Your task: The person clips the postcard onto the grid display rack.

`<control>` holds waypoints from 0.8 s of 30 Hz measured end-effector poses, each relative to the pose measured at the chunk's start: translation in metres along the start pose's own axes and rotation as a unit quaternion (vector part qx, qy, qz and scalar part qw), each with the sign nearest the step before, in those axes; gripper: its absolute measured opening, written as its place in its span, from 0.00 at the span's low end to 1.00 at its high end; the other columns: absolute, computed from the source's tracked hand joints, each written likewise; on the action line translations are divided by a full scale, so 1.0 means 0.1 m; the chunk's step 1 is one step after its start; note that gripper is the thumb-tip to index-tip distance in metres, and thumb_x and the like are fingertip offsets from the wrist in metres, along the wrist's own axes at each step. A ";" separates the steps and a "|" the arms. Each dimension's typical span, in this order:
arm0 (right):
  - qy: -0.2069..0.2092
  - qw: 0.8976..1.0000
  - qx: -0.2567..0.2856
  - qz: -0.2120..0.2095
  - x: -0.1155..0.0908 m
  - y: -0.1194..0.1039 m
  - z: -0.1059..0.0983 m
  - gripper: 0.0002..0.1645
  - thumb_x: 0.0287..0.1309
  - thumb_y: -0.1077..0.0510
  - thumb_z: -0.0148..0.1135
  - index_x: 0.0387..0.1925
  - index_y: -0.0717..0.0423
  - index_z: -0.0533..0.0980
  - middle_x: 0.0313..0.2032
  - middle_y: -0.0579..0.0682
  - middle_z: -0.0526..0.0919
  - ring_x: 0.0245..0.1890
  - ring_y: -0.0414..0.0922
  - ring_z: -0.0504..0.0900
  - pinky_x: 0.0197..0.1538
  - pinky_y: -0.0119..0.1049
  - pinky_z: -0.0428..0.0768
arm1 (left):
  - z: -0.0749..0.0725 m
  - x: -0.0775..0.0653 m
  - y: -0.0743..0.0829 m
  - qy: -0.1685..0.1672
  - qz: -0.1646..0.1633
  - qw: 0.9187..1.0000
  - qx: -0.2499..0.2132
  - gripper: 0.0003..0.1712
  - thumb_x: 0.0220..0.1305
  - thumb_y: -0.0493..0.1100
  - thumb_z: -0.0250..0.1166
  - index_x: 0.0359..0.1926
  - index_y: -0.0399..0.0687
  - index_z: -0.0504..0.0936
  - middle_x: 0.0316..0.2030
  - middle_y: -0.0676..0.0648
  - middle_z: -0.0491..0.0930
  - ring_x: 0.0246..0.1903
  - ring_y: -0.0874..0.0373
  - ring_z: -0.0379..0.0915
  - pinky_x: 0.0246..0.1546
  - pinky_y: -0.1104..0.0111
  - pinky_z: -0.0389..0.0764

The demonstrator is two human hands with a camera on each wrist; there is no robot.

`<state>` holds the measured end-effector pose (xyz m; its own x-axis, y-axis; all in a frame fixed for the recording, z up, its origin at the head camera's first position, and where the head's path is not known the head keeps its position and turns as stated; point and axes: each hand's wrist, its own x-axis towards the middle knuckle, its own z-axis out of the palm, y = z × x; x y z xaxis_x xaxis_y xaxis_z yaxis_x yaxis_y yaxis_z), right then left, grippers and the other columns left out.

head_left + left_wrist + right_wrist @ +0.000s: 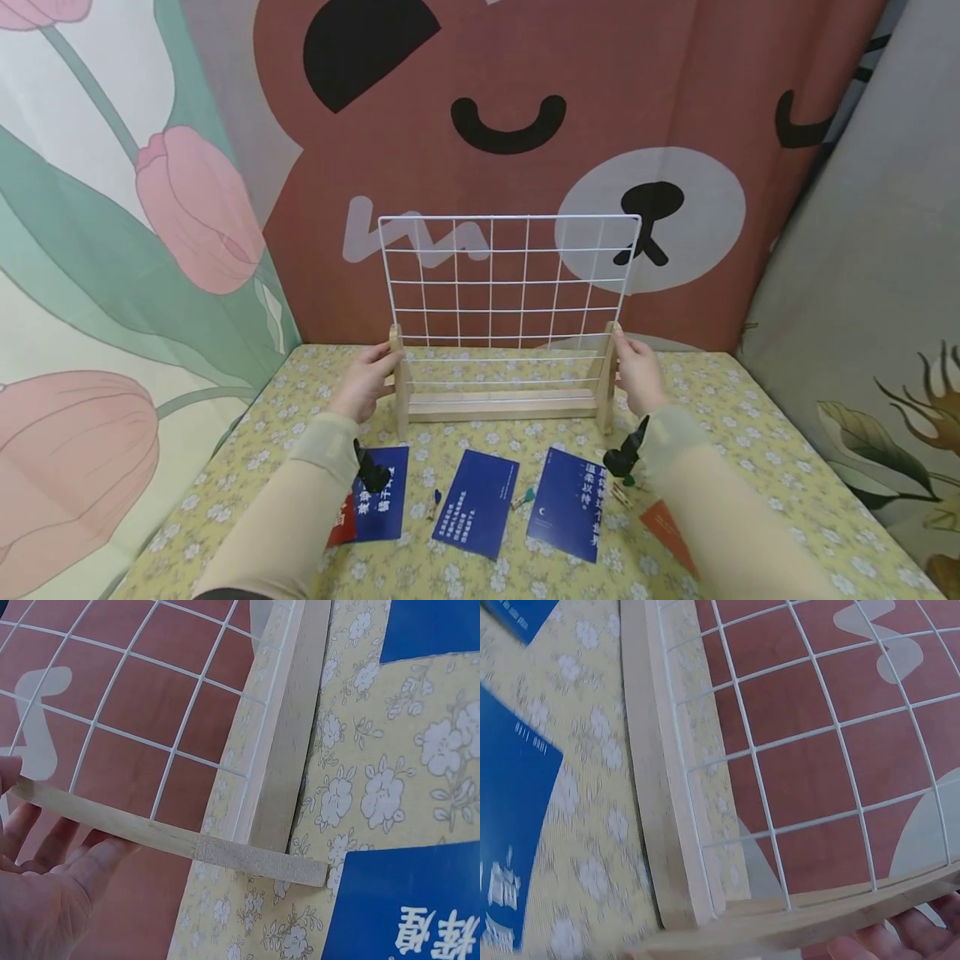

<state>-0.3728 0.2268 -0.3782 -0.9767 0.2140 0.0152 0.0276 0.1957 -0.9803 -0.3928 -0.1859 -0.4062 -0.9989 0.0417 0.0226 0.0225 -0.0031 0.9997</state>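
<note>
A white wire grid (510, 282) stands upright in a wooden stand (502, 406) with two side posts and a crossbar low between them. My left hand (363, 379) grips the left post; in the left wrist view its thumb is at the post's upper end and the fingers lie behind. On the other side my right hand (637, 371) holds the right post near its top. The right wrist view has those fingers (900, 934) along the post's outer side, with the thumb out of sight.
In front of the stand lie blue cards with white writing, one in the middle (476, 503), one at right (567, 505), one at left (390, 496). A red card (342, 523) and an orange card (667, 533) lie further out. Small clips (523, 498) rest between cards on the flowered tablecloth (420, 575).
</note>
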 end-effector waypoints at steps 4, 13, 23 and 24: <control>-0.007 1.000 -0.028 0.003 -0.02 -0.01 -0.09 0.44 0.69 0.33 0.37 0.74 0.58 0.52 0.69 0.65 0.59 0.67 0.61 0.62 0.64 0.57 0.64 | 0.04 0.01 0.01 0.003 -0.011 1.000 0.003 0.31 0.71 0.47 0.57 0.71 0.45 0.61 0.65 0.39 0.63 0.65 0.45 0.60 0.58 0.46 0.69; -0.042 0.999 -0.005 0.011 -0.11 0.01 -0.27 0.47 0.67 0.32 0.40 0.75 0.56 0.46 0.72 0.63 0.52 0.69 0.61 0.56 0.66 0.58 0.60 | 0.11 0.04 0.01 0.000 -0.018 1.000 0.021 0.31 0.70 0.50 0.58 0.70 0.48 0.63 0.63 0.41 0.65 0.63 0.46 0.62 0.56 0.48 0.71; -0.022 0.999 0.024 0.018 -0.24 0.06 -0.36 0.51 0.62 0.29 0.47 0.73 0.58 0.51 0.70 0.65 0.56 0.68 0.61 0.60 0.65 0.56 0.62 | 0.18 0.01 0.03 -0.008 -0.026 0.999 0.017 0.31 0.70 0.48 0.58 0.70 0.45 0.62 0.63 0.39 0.64 0.62 0.44 0.61 0.57 0.47 0.70; -0.021 0.999 0.027 0.019 -0.25 0.06 -0.36 0.51 0.62 0.29 0.47 0.74 0.58 0.51 0.70 0.65 0.56 0.68 0.61 0.60 0.65 0.56 0.62 | 0.19 0.00 0.03 -0.010 -0.025 1.000 0.015 0.31 0.71 0.47 0.57 0.70 0.44 0.62 0.63 0.38 0.64 0.63 0.44 0.61 0.57 0.47 0.70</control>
<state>-0.3403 0.2573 -0.3775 -0.9831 0.1805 -0.0291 0.0544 0.1367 -0.9891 -0.3924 -0.1672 -0.4035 -0.9978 0.0606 -0.0286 -0.0269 0.0290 0.9992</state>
